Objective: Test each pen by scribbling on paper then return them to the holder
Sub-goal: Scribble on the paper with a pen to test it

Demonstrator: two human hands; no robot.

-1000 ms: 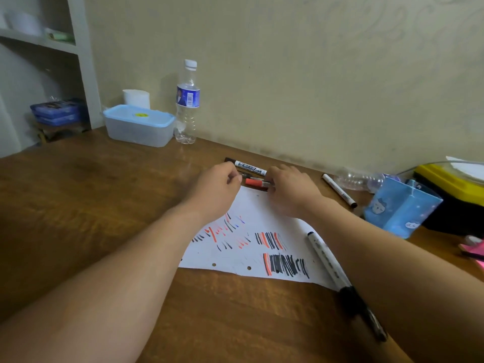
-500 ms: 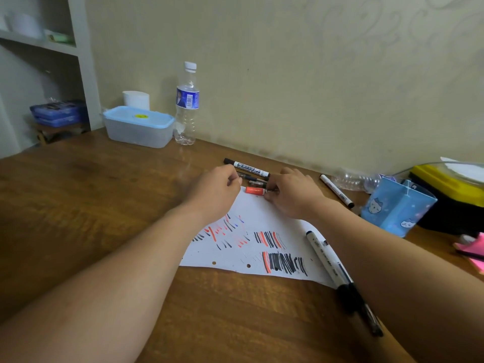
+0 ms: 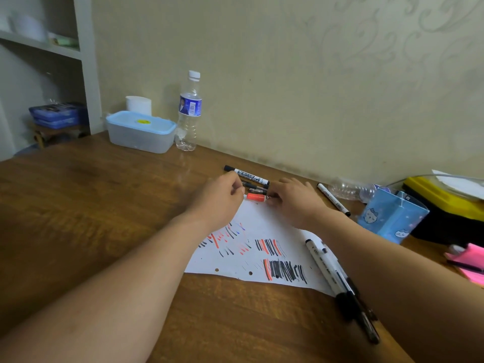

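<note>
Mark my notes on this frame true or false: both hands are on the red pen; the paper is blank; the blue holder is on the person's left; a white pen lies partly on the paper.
1. The left hand and the right hand each pinch an end of the red pen. True.
2. The paper is blank. False: it bears red and black scribbles.
3. The blue holder stands on the person's left. False: it stands on the right, beyond the right forearm.
4. A white pen lies partly on the paper, beside the right forearm. True.
</note>
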